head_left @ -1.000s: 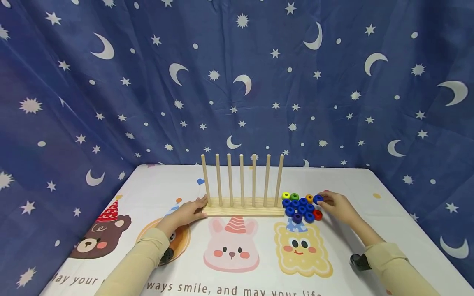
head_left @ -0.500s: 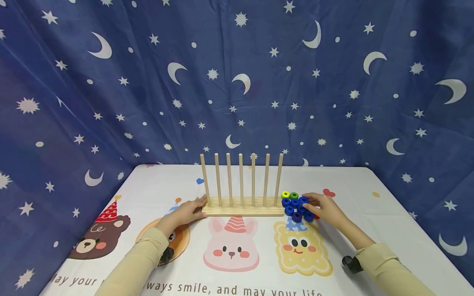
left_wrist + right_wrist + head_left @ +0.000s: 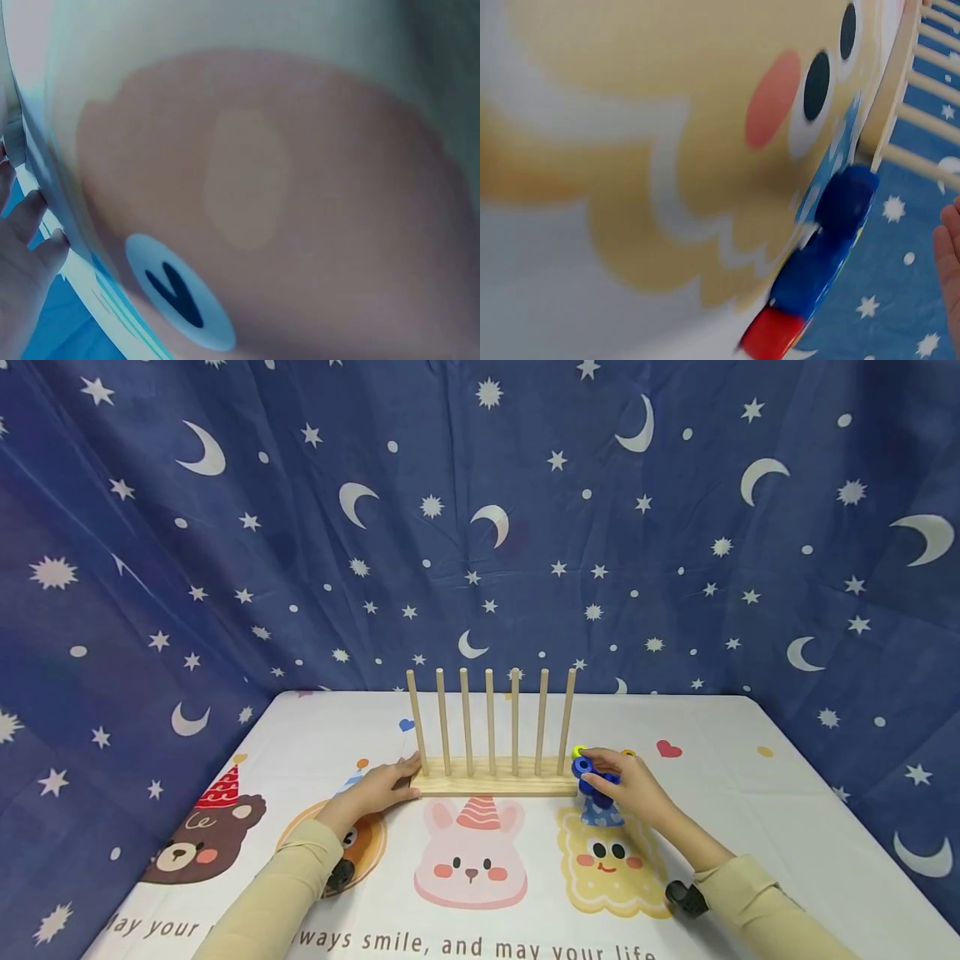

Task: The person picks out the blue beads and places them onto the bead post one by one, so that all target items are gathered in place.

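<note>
A wooden peg rack (image 3: 492,781), a flat base with a row of upright pegs, stands mid-table. My left hand (image 3: 380,787) holds the left end of its base, thumb at the front and fingers toward the back. In the left wrist view the same hand (image 3: 22,262) shows only in part, at the left edge. My right hand (image 3: 628,783) pinches a blue ring bead (image 3: 582,766) just beyond the base's right end. Under and beside it lie more blue beads (image 3: 806,277), partly covered by the hand. A yellow bead (image 3: 578,751) and an orange bead (image 3: 628,752) peek out behind.
A red bead (image 3: 771,334) lies at the end of the bead group in the right wrist view. The white tablecloth (image 3: 720,793) carries printed cartoon animals. A blue curtain (image 3: 480,527) with moons and stars rises behind the table. Black devices (image 3: 686,899) sit at both wrists.
My right hand has moved left with the blue bead, from the right side of the bead group to its left side near the rack. The left hand has stayed on the rack.
</note>
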A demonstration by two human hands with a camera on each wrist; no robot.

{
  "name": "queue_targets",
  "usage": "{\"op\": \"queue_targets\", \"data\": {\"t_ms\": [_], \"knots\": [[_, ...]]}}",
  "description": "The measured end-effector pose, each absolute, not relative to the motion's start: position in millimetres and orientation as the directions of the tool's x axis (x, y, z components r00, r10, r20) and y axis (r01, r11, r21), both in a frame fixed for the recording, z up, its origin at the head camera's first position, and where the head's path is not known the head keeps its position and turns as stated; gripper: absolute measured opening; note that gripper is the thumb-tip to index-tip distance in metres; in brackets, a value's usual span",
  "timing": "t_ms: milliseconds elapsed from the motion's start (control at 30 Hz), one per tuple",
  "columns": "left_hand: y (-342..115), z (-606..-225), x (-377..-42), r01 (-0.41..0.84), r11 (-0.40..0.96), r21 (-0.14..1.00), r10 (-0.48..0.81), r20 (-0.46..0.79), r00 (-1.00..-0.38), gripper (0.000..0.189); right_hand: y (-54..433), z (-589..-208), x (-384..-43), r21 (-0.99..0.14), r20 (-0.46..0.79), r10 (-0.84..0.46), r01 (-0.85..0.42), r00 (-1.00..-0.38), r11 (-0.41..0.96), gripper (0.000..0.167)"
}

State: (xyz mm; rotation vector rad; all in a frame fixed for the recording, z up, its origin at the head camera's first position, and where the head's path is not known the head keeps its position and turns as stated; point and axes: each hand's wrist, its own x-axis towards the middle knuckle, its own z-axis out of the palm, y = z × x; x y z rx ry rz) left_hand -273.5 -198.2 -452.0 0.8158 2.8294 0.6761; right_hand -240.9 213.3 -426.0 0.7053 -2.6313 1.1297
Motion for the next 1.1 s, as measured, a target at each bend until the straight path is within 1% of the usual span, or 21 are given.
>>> {"op": "queue_targets", "data": {"t_ms": [200, 300, 433, 767, 900, 1100], "knots": [[-198.7, -453.0, -273.8, 0.456, 0.743, 0.490, 0.528, -0.010, -0.849, 0.064, 200.3, -422.7, -235.8, -0.645, 0.348, -0.341, -0.487, -0.873, 0.589, 0.037], [-198.6, -453.6, -273.5, 0.449, 0.744, 0.494, 0.523, -0.012, -0.853, 0.065, 196.1, -420.3, -234.7, -0.647, 0.377, -0.355, -0.518, -0.855, 0.560, 0.036], [-198.9, -454.3, -273.4, 0.448, 0.756, 0.478, 0.519, -0.018, -0.855, 0.065, 189.6, -419.8, -234.3, -0.635, 0.439, -0.365, -0.571, -0.821, 0.520, 0.034], [-198.1, -449.4, -270.7, 0.449, 0.779, 0.439, 0.508, -0.021, -0.861, 0.063, 160.2, -414.8, -235.2, -0.589, 0.525, -0.364, -0.637, -0.769, 0.496, 0.036], [-196.9, -448.7, -270.3, 0.463, 0.774, 0.431, 0.519, -0.015, -0.855, 0.063, 150.6, -412.6, -236.0, -0.602, 0.546, -0.346, -0.645, -0.763, 0.472, 0.035], [-195.8, -448.1, -273.0, 0.470, 0.773, 0.426, 0.522, -0.006, -0.853, 0.063, 137.8, -405.3, -236.8, -0.591, 0.575, -0.335, -0.662, -0.746, 0.460, 0.036]]}}
